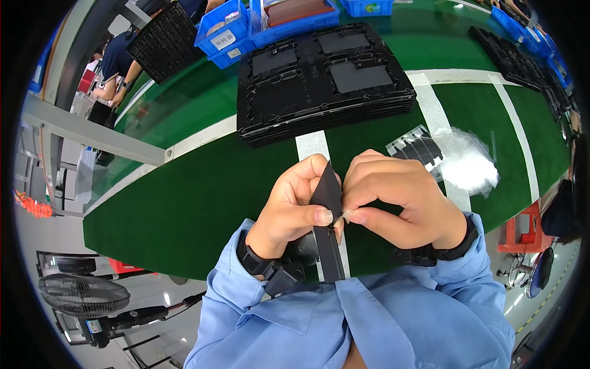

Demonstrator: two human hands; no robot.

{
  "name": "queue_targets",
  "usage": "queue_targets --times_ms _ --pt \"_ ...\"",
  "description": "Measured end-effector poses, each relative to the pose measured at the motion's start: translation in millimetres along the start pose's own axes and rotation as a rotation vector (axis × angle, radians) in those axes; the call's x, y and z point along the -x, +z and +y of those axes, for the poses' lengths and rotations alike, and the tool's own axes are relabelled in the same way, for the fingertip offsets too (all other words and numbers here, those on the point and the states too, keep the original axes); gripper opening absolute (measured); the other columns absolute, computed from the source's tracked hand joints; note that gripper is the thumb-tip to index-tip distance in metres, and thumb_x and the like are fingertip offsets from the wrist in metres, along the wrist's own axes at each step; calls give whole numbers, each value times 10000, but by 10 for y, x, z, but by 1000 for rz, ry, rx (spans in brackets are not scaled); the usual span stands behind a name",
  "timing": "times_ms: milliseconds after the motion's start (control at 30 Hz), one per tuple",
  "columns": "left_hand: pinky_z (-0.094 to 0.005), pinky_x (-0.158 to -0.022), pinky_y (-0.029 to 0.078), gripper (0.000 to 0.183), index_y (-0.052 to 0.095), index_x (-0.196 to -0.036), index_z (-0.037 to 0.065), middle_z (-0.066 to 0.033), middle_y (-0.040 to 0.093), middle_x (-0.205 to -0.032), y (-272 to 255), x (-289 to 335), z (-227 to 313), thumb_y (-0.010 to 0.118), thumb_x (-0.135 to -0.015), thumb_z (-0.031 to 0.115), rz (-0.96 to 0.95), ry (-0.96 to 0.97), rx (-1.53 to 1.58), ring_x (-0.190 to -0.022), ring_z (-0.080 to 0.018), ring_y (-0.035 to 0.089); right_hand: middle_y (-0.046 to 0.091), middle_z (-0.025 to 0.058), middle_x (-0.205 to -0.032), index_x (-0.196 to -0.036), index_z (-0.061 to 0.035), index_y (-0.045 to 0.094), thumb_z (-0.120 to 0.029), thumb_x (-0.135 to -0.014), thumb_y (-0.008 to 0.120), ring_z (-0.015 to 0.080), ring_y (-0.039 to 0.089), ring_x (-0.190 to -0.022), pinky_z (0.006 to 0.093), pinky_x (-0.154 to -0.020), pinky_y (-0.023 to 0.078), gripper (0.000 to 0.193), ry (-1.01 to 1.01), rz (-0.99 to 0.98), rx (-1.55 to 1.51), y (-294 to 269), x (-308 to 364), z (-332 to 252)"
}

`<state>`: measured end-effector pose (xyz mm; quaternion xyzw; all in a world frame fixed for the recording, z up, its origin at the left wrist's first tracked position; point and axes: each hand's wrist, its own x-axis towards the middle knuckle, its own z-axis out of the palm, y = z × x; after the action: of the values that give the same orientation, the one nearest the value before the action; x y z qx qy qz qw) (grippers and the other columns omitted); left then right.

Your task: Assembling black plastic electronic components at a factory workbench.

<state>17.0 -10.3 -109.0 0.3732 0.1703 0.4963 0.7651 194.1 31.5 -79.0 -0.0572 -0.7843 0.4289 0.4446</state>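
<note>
My left hand [287, 203] grips a thin black panel-like part [330, 255], seen nearly edge-on, with the thumb pressed on its near side. The part stands tilted up in front of my chest. Thumb and forefinger of my right hand [402, 200] are pinched together at the part's right edge. Whatever lies between those fingertips is too small to make out. To the right of my right hand lies a sheet of black die-cut stickers [418, 147] on a pale backing. A crumpled heap of clear film [470, 166] lies beside it.
A stack of black moulded trays [276, 98] stands ahead on the green table [184, 203]. Blue bins [230, 40] are behind it. A metal frame post [92, 132] rises at left, a fan [86, 295] below. Another person [117, 64] works far left. A red stool [522, 230] is at right.
</note>
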Motion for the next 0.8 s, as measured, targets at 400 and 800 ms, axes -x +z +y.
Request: queue_targets --times_ms 400,800 --pt "-305 -552 522 409 373 -941 32 -104 570 -736 71 10 47 677 -672 -10 -10 -32 -65 -613 -203 617 547 88 -669 -729 -7 544 30 -678 573 232 522 -606 322 -613 395 70 20 -38 95 -28 25 -8" --pt "-288 -681 436 473 368 -1041 48 -105 584 -675 -6 -25 -43 681 -687 71 -164 36 167 -512 -184 565 522 112 -920 -970 -14 510 -129 -646 697 216 504 -853 320 -724 399 392 28 88 48 -74 -25 57"
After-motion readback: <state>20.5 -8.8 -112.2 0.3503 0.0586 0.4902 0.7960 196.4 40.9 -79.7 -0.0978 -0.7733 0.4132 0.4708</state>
